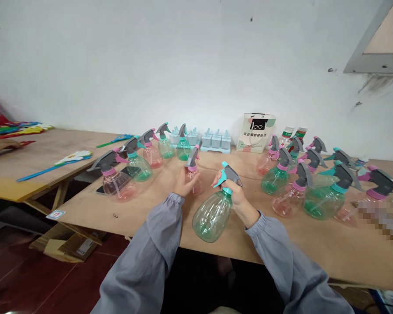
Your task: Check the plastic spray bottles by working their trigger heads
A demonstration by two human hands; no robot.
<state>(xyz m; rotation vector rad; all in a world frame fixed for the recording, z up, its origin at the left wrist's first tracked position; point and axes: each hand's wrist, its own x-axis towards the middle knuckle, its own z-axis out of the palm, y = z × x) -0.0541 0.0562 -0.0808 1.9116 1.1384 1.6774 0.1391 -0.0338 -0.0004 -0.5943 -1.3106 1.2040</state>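
My right hand (233, 192) is closed round the grey and turquoise head of a green spray bottle (212, 216). That bottle is tilted, its clear green body slanting down to the left above the near part of the table. Further back, my left hand (184, 183) is wrapped round the body of a pink spray bottle (198, 183) with a grey and pink head, which is upright. Part of its body is hidden by my fingers. Whether its base touches the table I cannot tell.
Several pink and green spray bottles stand at left (121, 187) and right (283, 205). Pale blue ice-pop moulds (216, 141) and a printed paper bag (256, 135) are by the wall. A phone (101, 190) lies behind the left bottles. Another table (6, 192) holds colourful hand-shaped items.
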